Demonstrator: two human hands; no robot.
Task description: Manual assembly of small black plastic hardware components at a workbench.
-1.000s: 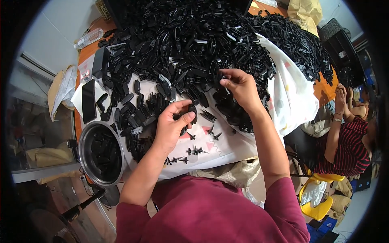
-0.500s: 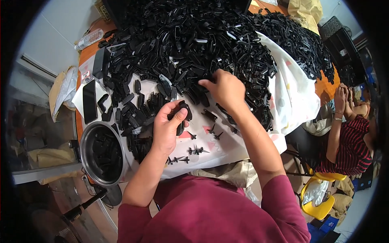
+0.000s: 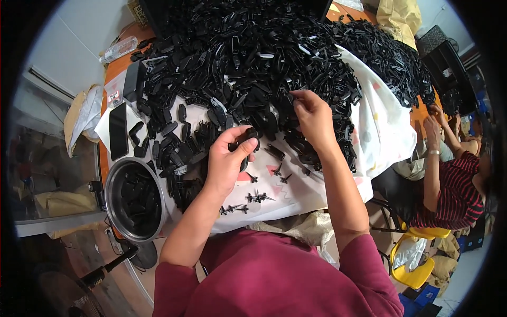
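My left hand (image 3: 224, 165) is closed around black plastic parts (image 3: 252, 133), their rounded ends showing past the thumb. Further right, my right hand (image 3: 316, 122) has its fingers pinched at the near edge of a large heap of black plastic parts (image 3: 248, 58). Whatever lies between those fingertips is too dark against the heap to make out. On the white cloth (image 3: 301, 198) between my forearms lie several small black pronged pieces (image 3: 257, 197) and a short black clip-like part (image 3: 275, 152).
At the left stands a metal bowl (image 3: 109, 203) with black parts in it. Behind it lie a phone (image 3: 119, 132), a dark box (image 3: 134, 82) and a clear plastic bottle (image 3: 119, 50). To the right, a person in a striped shirt (image 3: 449, 182) sits beside a second black heap (image 3: 385, 58).
My right hand has shifted right along the heap's edge. My left hand, still holding the black parts, has moved slightly right. The other person's hands have moved apart.
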